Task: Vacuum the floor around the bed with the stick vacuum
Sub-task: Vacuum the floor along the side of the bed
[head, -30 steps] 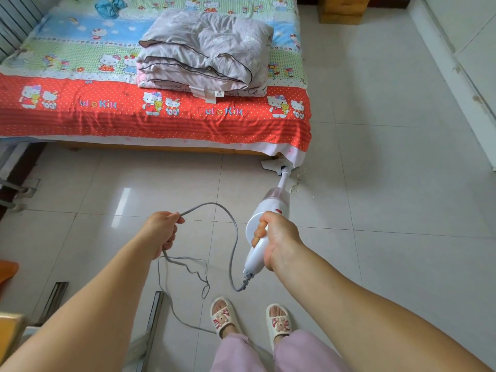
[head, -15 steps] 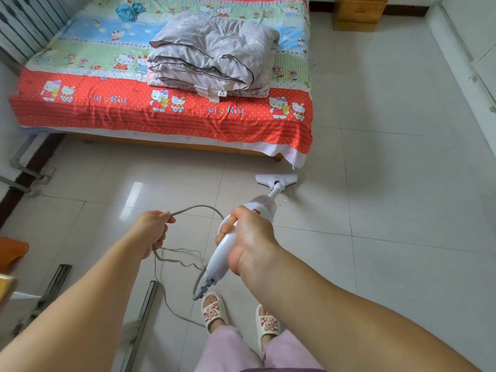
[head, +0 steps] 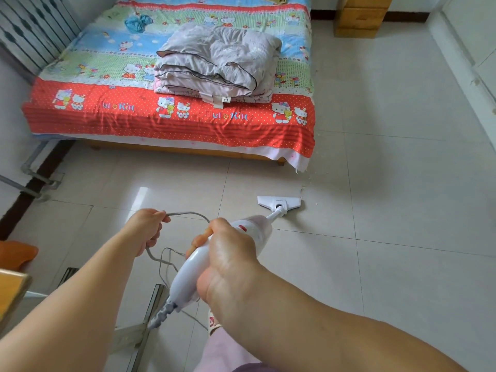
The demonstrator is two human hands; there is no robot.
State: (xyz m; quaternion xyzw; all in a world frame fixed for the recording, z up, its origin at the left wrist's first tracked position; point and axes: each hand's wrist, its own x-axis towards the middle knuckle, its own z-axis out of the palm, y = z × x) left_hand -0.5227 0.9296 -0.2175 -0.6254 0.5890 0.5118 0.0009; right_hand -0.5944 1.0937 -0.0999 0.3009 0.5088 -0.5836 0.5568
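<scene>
Pulled back from the bed corner, the vacuum's floor head [head: 279, 203] sat out on the open tile, where a second earlier it had been tucked under the hanging sheet; I had drawn the handle in toward me and swung it lower and to my left. I took that as the return half of a stroke, with the corner patch covered once.

Nearest me, my right hand [head: 228, 260] was clenched round the white handle of the stick vacuum [head: 193, 275], thumb on top. My left hand [head: 146, 229] gripped a loop of the grey cord [head: 188, 214], holding the slack off the floor beside the vacuum's body.

Beyond my hands, the vacuum looked like a slim white corded unit with a red mark and a translucent pinkish dust cup, its tube angling down to the flat, wide head lying flush on the tile. Small crumbs [head: 304, 187] lay just past the head, toward the bed [head: 171, 122] corner, so that strip likely needed another pass. Farther off, a folded quilt [head: 217, 63] rested on the bed.
</scene>
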